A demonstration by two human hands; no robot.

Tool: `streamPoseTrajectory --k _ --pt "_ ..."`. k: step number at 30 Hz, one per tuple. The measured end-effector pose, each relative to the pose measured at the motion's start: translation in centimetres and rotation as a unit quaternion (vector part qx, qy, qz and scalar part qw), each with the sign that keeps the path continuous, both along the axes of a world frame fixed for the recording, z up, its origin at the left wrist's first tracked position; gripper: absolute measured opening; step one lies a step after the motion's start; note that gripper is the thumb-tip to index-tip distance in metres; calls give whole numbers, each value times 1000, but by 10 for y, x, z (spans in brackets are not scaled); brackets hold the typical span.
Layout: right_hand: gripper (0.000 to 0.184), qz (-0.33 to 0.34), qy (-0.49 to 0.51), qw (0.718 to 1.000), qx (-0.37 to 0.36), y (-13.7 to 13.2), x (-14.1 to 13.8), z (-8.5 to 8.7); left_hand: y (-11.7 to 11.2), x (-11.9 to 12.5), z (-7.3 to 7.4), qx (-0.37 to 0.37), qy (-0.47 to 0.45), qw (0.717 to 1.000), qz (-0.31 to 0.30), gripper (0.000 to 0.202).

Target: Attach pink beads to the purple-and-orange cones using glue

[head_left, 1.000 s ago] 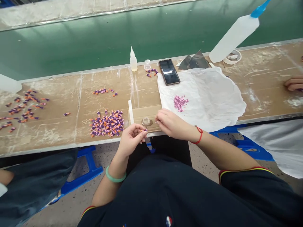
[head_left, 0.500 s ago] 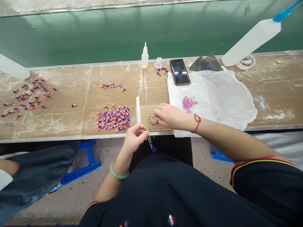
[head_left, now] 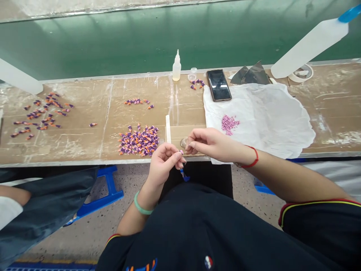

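Observation:
My left hand (head_left: 165, 162) is closed in a pinch at the table's front edge. A small purple, orange and pink figure (head_left: 181, 152) pokes out between its thumb and fingertips, mostly hidden. Close on its right, my right hand (head_left: 210, 143) has thumb and fingers pinched together; anything between them is too small to make out. Beside those fingertips, a small round dish (head_left: 183, 143) is partly covered by my right hand. A white strip (head_left: 168, 128) lies behind my left hand. Left of it is a dense pile of similar small figures (head_left: 139, 140).
A white cloth (head_left: 270, 116) holds tiny pink beads (head_left: 229, 124) and a phone (head_left: 219, 85). Behind stand a dropper bottle (head_left: 176, 67) and a clear lidded cup (head_left: 192, 74). A large white bottle (head_left: 310, 49) leans near a tape roll (head_left: 301, 74). More figures (head_left: 46, 111) lie left, near another person's arm (head_left: 15, 195).
My right hand has drawn back from the dish towards my left hand. My left hand has shifted slightly right and turned, its figure now showing at the fingertips. The view has shifted a little.

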State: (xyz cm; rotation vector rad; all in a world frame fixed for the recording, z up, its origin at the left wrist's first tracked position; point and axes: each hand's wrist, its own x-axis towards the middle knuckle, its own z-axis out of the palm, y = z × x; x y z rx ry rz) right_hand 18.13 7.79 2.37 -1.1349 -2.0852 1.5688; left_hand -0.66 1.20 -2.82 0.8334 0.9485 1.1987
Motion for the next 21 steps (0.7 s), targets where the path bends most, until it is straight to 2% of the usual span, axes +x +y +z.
streamPoseTrajectory --k 2,4,10,15,21 --pt "14 -16 79 990 -116 -9 0 4 -1 3 8 12 -20 1000 -2 36" --pt "16 -25 110 982 -150 -16 -1 8 -3 5 13 20 -31 999 0 34" --pt "16 -30 112 990 -78 -24 -1 18 -8 8 20 49 -24 998 16 33" --pt "16 -21 110 993 -46 -26 0 23 -10 9 23 78 -17 997 13 30" --pt "11 -10 102 995 -8 -27 1 25 -11 10 25 57 17 998 17 35"
